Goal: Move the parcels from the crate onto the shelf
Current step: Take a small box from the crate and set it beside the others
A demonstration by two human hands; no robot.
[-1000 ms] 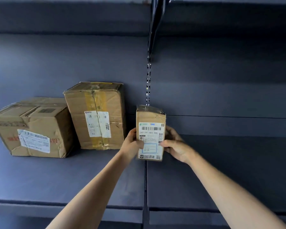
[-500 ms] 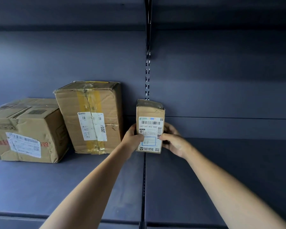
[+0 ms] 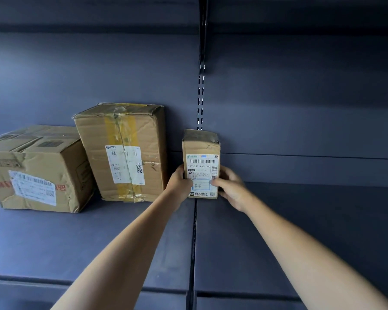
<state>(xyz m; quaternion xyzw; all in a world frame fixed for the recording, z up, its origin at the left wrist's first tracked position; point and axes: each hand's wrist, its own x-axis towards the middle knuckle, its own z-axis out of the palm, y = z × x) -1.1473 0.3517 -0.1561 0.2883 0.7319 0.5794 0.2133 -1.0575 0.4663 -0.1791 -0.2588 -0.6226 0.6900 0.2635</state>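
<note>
Holding: both hands grip a small upright brown cardboard parcel (image 3: pixel 201 164) with a white barcode label on its front, one hand on each side.
Left hand: the left hand (image 3: pixel 180 182) is curled round the small parcel's left edge, thumb on the front label.
Right hand: the right hand (image 3: pixel 230 186) wraps the small parcel's right edge, thumb on the front, fingers behind.
Small parcel: it stands at the back of the dark blue-grey metal shelf (image 3: pixel 300 220), right over the seam between two shelf boards; whether its base touches the shelf I cannot tell.
Upright: a black slotted metal upright (image 3: pixel 201 104) rises directly behind and above the small parcel.
Tall box: a tall crumpled cardboard box with yellow tape (image 3: pixel 123 151) stands just left of the small parcel, apart from it.
Low box: a wide low cardboard box with red print (image 3: pixel 34 168) sits further left, close against the tall box.
</note>
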